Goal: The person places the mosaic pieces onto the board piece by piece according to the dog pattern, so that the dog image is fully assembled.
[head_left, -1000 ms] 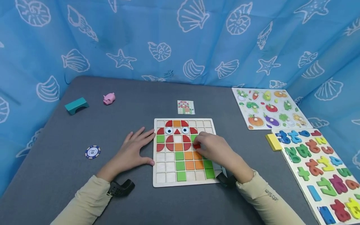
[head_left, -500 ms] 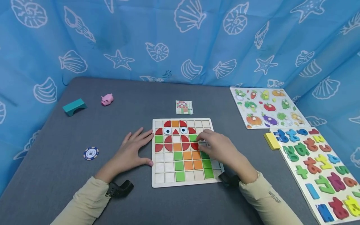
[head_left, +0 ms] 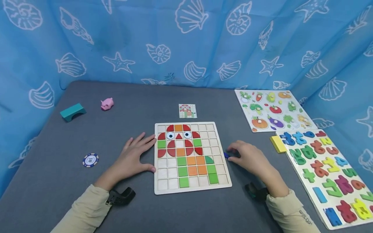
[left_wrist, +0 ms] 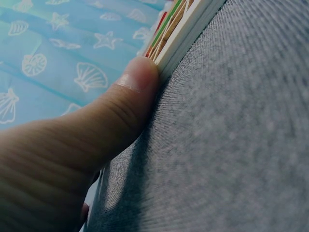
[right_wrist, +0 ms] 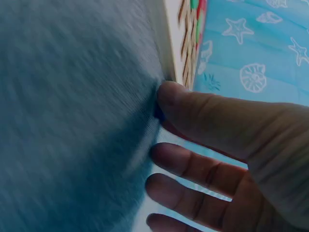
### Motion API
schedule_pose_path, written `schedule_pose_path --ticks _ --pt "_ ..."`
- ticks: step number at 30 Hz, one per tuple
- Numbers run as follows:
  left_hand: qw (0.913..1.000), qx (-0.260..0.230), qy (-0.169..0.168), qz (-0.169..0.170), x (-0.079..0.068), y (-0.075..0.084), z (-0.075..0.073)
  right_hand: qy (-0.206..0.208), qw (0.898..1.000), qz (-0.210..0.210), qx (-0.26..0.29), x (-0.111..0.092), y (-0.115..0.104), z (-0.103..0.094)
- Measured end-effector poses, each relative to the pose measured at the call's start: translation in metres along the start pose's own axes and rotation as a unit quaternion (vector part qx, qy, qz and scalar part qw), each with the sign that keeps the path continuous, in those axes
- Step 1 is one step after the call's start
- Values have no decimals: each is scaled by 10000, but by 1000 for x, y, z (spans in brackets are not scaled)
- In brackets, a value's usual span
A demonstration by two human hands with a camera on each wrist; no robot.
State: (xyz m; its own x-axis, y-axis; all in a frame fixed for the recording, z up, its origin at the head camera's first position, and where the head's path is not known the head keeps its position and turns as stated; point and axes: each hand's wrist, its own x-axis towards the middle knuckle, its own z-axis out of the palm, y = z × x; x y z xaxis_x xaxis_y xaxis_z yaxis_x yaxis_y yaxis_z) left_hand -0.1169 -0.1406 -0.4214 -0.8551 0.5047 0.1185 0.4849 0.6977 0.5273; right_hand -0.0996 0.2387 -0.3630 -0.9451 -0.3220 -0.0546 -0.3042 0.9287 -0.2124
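Observation:
A wooden grid board (head_left: 164, 190) lies in the middle of the table, with red, orange and green tiles and two eye tiles forming a bird-like pattern. My left hand (head_left: 131, 158) is spread at its left side, the fingertips and thumb (left_wrist: 137, 79) touching the edge. Just off the right edge, my right hand (head_left: 249, 157) pinches a small blue piece (head_left: 226, 155) between thumb and forefinger. In the right wrist view the thumb (right_wrist: 193, 108) hides most of that blue piece (right_wrist: 159, 113), while the other fingers are apart from it.
A small pattern card (head_left: 187, 111) lies behind the board. To the left are a poker chip (head_left: 90, 160), a pink pig (head_left: 107, 104) and a teal arch block (head_left: 73, 112). On the right lie a vegetable puzzle (head_left: 274, 110), a number puzzle (head_left: 329, 178) and a yellow block (head_left: 278, 144).
My right hand set a red quarter-round tile into the board, let go, and moved right off the board to the blue piece. The left hand stays at the board's left edge.

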Motion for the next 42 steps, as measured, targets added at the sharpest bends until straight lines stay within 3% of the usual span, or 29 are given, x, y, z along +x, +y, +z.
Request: schedule_pose_path --ticks 10,15,20,30,42 --pt "10000 34 -59 -57 -1 -1 0 133 9994 -221 -231 4 1 1" --pt "10000 42 10 -35 -1 -1 0 31 9955 -934 131 2 -6 -6" --pt "10000 34 -15 -32 -1 -1 0 -223 9898 -1403 -79 6 -20 -4" --pt "10000 78 0 23 0 0 0 -273 9911 -1274 -285 12 -28 -3" --pt "10000 92 -26 -1 0 0 0 85 9901 -1385 -217 35 -57 4"
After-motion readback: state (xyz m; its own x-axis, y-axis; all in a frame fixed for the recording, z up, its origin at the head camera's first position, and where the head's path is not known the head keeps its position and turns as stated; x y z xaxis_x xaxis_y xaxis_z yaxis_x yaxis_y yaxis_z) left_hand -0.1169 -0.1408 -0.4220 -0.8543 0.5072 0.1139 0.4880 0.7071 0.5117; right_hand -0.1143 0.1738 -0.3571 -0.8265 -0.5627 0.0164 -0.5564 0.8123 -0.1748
